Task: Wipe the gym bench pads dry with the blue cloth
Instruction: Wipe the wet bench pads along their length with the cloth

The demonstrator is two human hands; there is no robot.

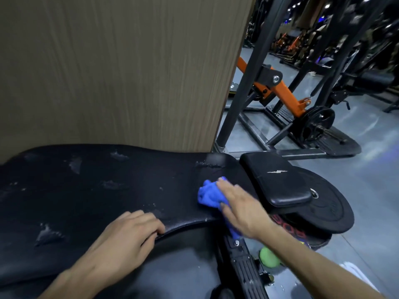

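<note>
one blue cloth (pixel 208 195) beneath right hand (pixel 239 210)

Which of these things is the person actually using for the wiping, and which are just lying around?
In use: blue cloth under the right hand; large bench pad, its edge held by the left hand; small pad beside it.
Lying about: weight plate, green ball, orange machine.

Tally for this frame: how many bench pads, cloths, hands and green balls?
Bench pads: 2, long pad, short pad
Blue cloth: 1
Hands: 2, left hand, right hand
Green ball: 1
Total: 6
</note>
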